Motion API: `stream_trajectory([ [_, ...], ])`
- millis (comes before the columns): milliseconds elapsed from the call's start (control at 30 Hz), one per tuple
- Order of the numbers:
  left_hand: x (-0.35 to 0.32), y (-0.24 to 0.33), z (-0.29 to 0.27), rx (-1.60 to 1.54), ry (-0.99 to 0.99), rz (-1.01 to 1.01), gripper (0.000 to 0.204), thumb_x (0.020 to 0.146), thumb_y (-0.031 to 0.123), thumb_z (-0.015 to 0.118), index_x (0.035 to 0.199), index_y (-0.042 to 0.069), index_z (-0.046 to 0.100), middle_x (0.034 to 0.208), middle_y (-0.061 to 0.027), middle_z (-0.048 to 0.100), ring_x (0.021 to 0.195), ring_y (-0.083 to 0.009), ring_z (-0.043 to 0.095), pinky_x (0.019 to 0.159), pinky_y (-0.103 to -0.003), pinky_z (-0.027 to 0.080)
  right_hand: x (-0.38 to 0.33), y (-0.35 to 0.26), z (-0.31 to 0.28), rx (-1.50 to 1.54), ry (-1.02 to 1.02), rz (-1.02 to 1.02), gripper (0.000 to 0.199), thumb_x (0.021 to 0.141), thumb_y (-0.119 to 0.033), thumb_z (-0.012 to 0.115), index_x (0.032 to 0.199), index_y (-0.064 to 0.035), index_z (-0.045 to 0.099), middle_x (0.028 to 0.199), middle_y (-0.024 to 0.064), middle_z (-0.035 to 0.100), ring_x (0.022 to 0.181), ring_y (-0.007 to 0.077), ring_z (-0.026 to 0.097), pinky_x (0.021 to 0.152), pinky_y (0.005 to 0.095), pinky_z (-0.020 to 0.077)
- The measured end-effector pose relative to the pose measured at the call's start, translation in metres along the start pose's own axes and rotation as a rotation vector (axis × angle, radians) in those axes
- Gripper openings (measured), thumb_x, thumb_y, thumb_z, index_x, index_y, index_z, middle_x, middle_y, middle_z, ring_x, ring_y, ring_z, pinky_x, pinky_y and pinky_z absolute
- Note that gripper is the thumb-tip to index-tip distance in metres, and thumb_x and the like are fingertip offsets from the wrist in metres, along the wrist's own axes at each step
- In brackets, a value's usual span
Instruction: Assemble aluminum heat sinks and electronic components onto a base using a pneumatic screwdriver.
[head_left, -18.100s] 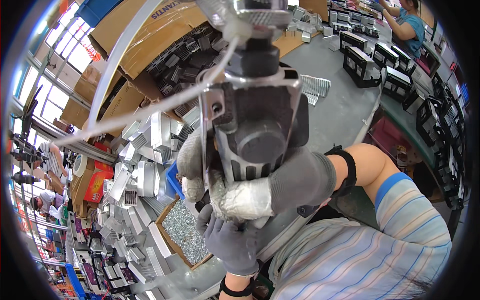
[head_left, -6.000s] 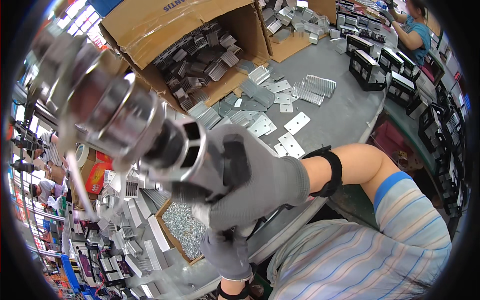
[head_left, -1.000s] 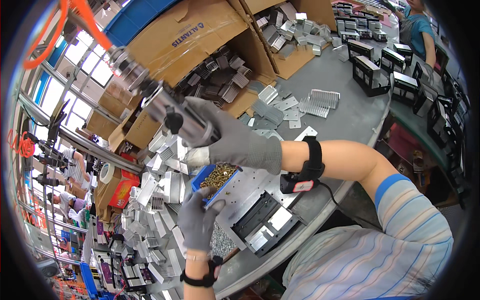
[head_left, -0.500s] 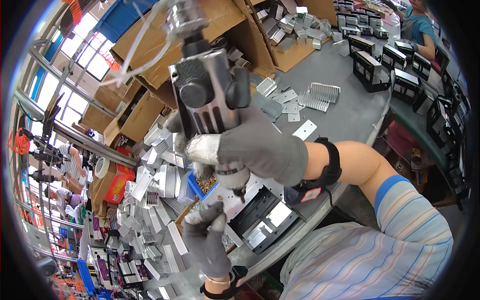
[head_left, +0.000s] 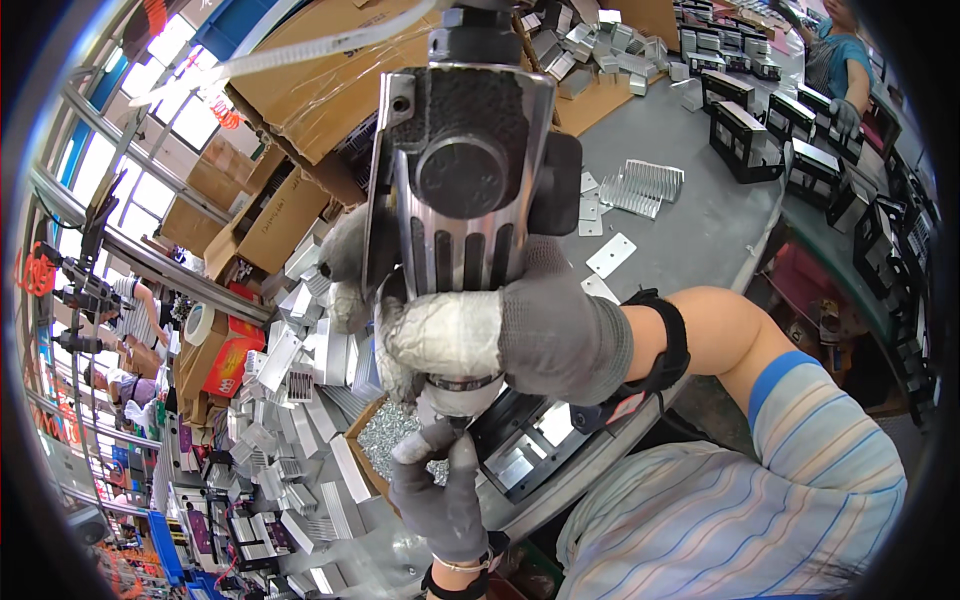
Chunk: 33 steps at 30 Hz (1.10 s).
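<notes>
My right hand (head_left: 470, 340), in a grey glove with white tape round the fingers, is closed round the body of a power screwdriver (head_left: 465, 190). The driver stands upright, nose down. Just under its nose, my left hand (head_left: 440, 495), gloved too, has thumb and finger pinched together at the tip. Whatever lies in that pinch is too small or hidden to make out. Beside the hands, a black rectangular frame (head_left: 565, 458) with silvery openings lies on the worktop, partly covered by the driver and right hand.
A cardboard box of small silver screws (head_left: 390, 440) sits left of the hands. Silver finned heat sinks (head_left: 645, 188) and drilled plates (head_left: 610, 255) lie beyond. Loose metal parts (head_left: 285, 360) crowd the left. Black housings (head_left: 740, 140) line the right, near a co-worker (head_left: 845, 65).
The driver has come closer and lower, its nose now at my left fingertips. My left hand has shifted slightly right. The blue tray of brass-coloured screws is now hidden.
</notes>
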<state>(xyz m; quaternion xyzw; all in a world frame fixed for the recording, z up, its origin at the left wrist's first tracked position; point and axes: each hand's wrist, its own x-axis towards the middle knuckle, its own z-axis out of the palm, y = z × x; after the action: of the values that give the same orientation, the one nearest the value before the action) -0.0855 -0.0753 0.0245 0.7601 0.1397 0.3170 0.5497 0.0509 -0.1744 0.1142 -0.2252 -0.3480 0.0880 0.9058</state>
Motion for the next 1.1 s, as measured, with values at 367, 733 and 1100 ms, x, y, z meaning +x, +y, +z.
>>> stream_trajectory([
  [367,0.000,0.004,0.004,0.156,0.007,0.098,0.047,0.074,-0.004,0.065,0.116,0.004,0.045,0.089,-0.0128,0.065,0.080,-0.0155,0.062,0.075,-0.026,0.048,-0.006,-0.020,0.010,-0.045,0.039,0.254,0.039,0.065,-0.012,0.073,0.099,-0.0040,0.055,0.084,0.0008,0.058,0.074,0.0084,0.053,0.066,0.0262,0.0460],
  [733,0.020,0.018,-0.016,0.700,-0.390,0.290,0.061,0.069,0.032,0.077,0.115,-0.001,0.054,0.100,-0.0166,0.060,0.083,-0.0303,0.061,0.070,-0.038,0.048,0.000,-0.025,-0.017,-0.469,-0.009,0.115,0.030,0.067,-0.014,0.069,0.093,-0.0014,0.060,0.070,0.0000,0.056,0.063,0.0069,0.051,0.058,0.0253,0.0440],
  [1100,0.032,0.036,0.000,0.956,-0.658,0.083,0.043,0.063,0.020,0.073,0.102,0.003,0.066,0.086,-0.0170,0.065,0.076,-0.0313,0.064,0.070,-0.037,0.051,-0.012,-0.017,-0.028,-0.573,0.089,0.358,0.034,0.061,-0.013,0.068,0.093,-0.0016,0.062,0.070,0.0039,0.057,0.064,0.0083,0.052,0.060,0.0267,0.0450],
])
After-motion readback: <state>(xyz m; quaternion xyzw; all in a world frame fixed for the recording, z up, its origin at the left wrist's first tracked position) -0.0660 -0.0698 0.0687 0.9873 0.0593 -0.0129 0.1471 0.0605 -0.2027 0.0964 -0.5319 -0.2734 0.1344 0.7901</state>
